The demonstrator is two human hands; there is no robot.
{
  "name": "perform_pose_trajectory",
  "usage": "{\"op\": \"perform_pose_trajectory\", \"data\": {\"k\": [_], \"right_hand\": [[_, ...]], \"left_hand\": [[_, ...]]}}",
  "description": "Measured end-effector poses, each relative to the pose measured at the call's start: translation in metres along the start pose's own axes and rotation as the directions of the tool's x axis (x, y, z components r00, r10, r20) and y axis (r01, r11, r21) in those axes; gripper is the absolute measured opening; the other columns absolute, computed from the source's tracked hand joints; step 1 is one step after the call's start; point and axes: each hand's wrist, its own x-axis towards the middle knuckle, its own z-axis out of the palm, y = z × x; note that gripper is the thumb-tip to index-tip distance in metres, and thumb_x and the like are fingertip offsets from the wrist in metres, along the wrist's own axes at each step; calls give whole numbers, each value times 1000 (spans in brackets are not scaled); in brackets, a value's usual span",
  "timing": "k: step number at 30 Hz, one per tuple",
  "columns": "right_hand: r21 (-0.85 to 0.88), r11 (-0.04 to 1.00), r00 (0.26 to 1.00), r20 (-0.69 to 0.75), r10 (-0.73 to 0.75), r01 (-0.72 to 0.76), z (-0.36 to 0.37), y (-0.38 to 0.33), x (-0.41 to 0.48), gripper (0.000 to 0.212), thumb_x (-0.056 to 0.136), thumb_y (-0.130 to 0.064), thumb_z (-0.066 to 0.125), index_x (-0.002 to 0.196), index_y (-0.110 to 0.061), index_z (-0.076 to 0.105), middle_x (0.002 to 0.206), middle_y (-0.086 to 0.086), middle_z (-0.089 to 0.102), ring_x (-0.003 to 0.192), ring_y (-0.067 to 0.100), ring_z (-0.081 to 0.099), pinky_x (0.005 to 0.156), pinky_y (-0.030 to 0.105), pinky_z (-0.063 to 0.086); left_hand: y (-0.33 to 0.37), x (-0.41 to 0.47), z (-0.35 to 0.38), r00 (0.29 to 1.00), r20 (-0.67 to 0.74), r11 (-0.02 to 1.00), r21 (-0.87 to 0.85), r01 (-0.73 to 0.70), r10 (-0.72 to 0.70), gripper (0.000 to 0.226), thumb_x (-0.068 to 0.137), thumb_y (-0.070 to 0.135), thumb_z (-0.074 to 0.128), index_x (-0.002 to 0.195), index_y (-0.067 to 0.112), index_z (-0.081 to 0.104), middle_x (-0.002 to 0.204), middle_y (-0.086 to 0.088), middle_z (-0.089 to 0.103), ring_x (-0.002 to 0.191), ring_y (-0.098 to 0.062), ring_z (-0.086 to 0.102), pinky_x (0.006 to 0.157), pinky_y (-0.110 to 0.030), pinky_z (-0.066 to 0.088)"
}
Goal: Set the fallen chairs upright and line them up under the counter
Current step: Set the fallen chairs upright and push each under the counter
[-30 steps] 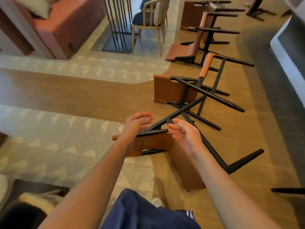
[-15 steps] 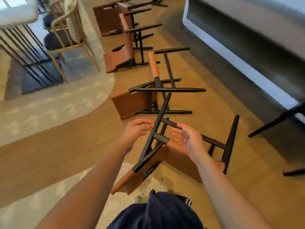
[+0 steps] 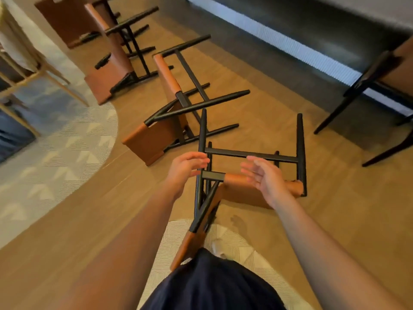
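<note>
Wooden floor under three, maybe four, toppled chairs and patterned rug.

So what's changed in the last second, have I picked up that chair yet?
Not yet. The person turned to face the counter, so the view swung. The left hand and right hand stayed open beside the nearest chair, gripping nothing. It and the fallen chair beyond it lie as before.

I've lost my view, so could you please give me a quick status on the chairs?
Both open: left hand, right hand at the nearest chair, no grip. Chair down on floor. Close by its legs: second fallen chair.
</note>
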Motion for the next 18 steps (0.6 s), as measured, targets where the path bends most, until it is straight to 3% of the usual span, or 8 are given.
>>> {"op": "perform_pose_trajectory", "data": {"k": [9,13,18], "right_hand": [[103,992,967,-249,-49,77,33,45,-29,23,101,-25,45,109,-22,67,106,4,74,99,17,70,75,29,51],[161,976,922,-380,-75,146,81,77,-61,23,99,-25,49,113,-18,66,104,5,74,96,17,71,74,28,52],[236,950,868,-492,-64,204,126,115,-115,22,99,-25,48,112,-19,66,98,3,75,92,16,71,69,25,51]], "left_hand": [[-7,26,-35,969,245,989,150,-11,-26,20,92,7,55,108,10,67,109,-9,71,104,-19,66,94,-34,49],[-27,11,-60,919,383,968,251,-4,-95,14,86,7,60,93,15,69,101,-9,73,99,-20,67,87,-33,51],[-54,-8,-91,853,499,935,353,-39,-153,16,88,9,58,96,17,69,97,-2,75,99,-17,68,93,-36,48]]}}
